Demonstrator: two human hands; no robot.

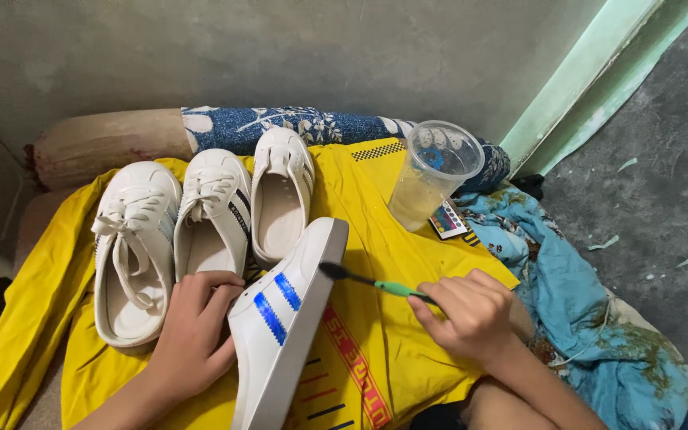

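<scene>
My left hand (193, 330) grips a white slip-on shoe with two blue stripes (284, 318), holding it on its side over the yellow cloth (376, 263). My right hand (471, 314) holds a green-handled brush (376, 283); its dark bristle head touches the shoe's sole edge near the toe. Three more white shoes lie in a row behind: a laced one (133, 247) at the left, another laced one (213, 211) beside it, and an open-backed one (280, 195).
A clear plastic cup (431, 171) with some liquid stands tilted at the back right, a small remote with coloured buttons (447, 220) beside it. A bolster pillow (121, 143) lies along the wall. Blue patterned cloth (591, 318) covers the right; grey floor (662, 199) beyond.
</scene>
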